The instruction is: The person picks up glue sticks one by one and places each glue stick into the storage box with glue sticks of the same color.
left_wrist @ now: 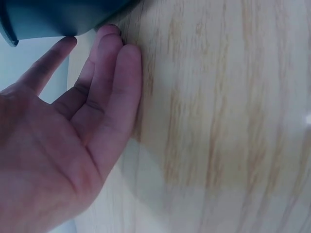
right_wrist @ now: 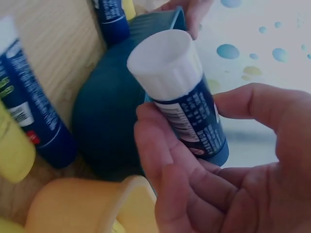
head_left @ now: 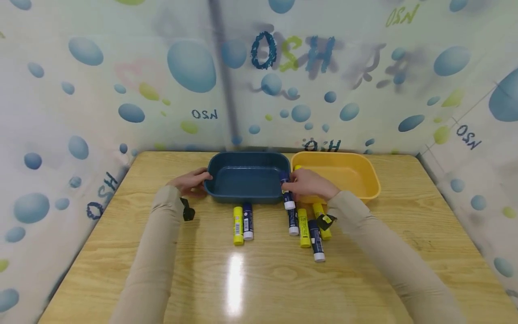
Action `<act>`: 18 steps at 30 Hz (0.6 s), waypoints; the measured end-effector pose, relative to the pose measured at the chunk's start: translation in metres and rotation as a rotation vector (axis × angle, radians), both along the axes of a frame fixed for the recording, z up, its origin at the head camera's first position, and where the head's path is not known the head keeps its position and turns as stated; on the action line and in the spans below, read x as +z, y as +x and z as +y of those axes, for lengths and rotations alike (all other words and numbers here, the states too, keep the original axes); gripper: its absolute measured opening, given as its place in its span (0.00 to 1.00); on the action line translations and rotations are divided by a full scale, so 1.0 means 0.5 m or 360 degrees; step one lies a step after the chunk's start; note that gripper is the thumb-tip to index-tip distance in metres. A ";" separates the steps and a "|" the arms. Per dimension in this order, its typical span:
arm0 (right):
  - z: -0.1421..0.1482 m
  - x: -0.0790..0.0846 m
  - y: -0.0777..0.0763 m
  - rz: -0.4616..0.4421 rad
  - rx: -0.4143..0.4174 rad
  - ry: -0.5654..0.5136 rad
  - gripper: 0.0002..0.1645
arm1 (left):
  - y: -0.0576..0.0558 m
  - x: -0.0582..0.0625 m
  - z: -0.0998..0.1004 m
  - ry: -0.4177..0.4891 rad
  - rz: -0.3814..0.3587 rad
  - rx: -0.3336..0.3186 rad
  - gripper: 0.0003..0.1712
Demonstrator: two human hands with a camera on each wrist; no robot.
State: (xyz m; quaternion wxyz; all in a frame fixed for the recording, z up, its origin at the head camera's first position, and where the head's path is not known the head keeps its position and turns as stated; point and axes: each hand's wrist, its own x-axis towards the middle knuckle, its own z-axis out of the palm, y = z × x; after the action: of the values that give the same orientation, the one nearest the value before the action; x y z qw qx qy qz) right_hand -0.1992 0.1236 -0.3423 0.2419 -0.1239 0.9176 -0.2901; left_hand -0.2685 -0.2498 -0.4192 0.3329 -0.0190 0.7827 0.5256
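This is looking like a screened-off work booth: sheeting (head_left: 251,99) printed with spots and letters is rising behind the wooden bench (head_left: 307,288) and closing in its left and right sides.

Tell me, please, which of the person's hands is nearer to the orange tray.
Right: the right hand, holding a dark blue stick, is at the left end of the orange tray, while the left hand is farther away, at the left end of the blue tray.
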 end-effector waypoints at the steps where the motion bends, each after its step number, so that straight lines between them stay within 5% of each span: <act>1: -0.004 0.000 -0.008 -0.0009 -0.0001 -0.0014 0.19 | -0.001 -0.001 0.001 -0.0003 0.0000 0.0001 0.39; 13: -0.061 0.008 -0.080 -0.0011 -0.0004 -0.0018 0.21 | -0.005 -0.016 -0.003 -0.0017 0.0004 -0.0030 0.37; 18: -0.093 0.024 -0.111 0.0005 -0.0046 0.0010 0.23 | -0.001 0.000 -0.005 -0.0008 0.0009 -0.0031 0.37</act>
State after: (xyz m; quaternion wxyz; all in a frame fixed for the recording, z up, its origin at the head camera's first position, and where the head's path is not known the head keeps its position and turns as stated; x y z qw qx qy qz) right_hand -0.2545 0.0773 -0.3302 0.2367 -0.1101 0.9206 -0.2905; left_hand -0.2691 -0.2523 -0.4194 0.3357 -0.0106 0.7851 0.5203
